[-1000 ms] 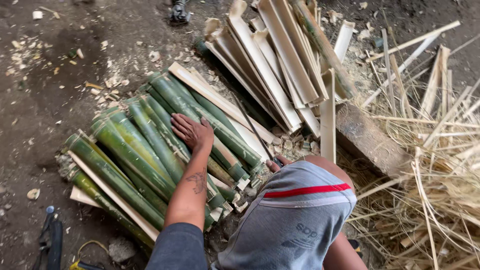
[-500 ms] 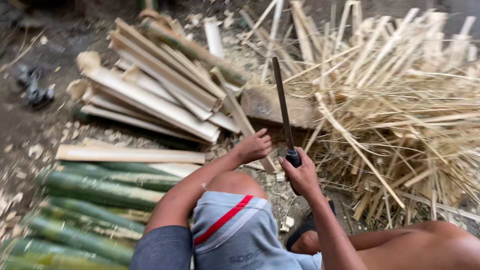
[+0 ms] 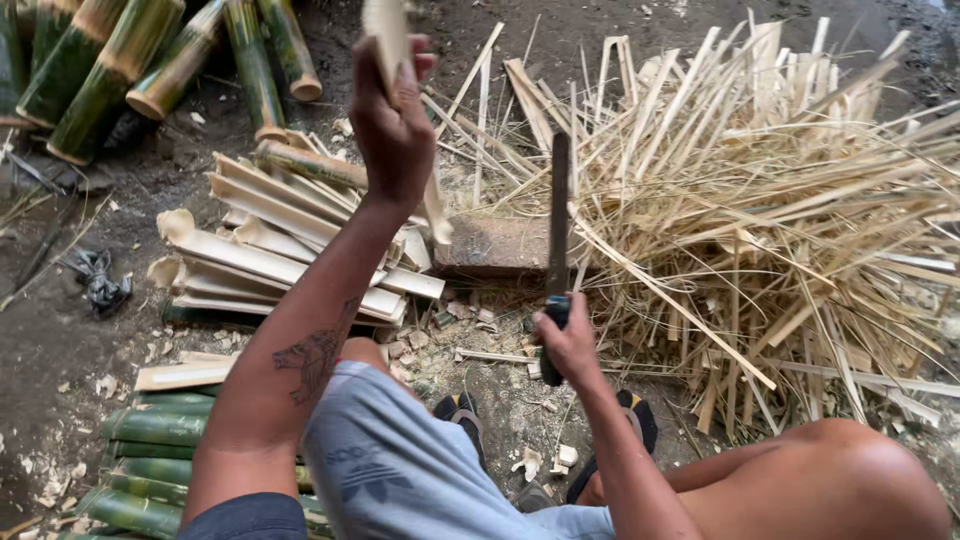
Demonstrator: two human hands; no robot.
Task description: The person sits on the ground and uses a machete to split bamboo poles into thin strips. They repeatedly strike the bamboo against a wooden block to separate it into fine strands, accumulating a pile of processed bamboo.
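Nearest me, the right hand (image 3: 566, 340) is wrapped tight around the dark handle of a long knife (image 3: 558, 225) — its blade stands upright over a flat wooden block (image 3: 495, 245) on the dirt. Further out, I see the left hand (image 3: 392, 125) raised, fingers closed on a pale split bamboo slat (image 3: 388, 35) held above the stack of split bamboo pieces (image 3: 270, 250). Beyond lie a heap of thin bamboo strips (image 3: 780, 190) and, far left, green bamboo sections (image 3: 120, 60).

Pale split bamboo slat (image 3: 388, 35) upright, raised; dark long-bladed knife (image 3: 558, 235) upright beside wooden block (image 3: 495, 245).
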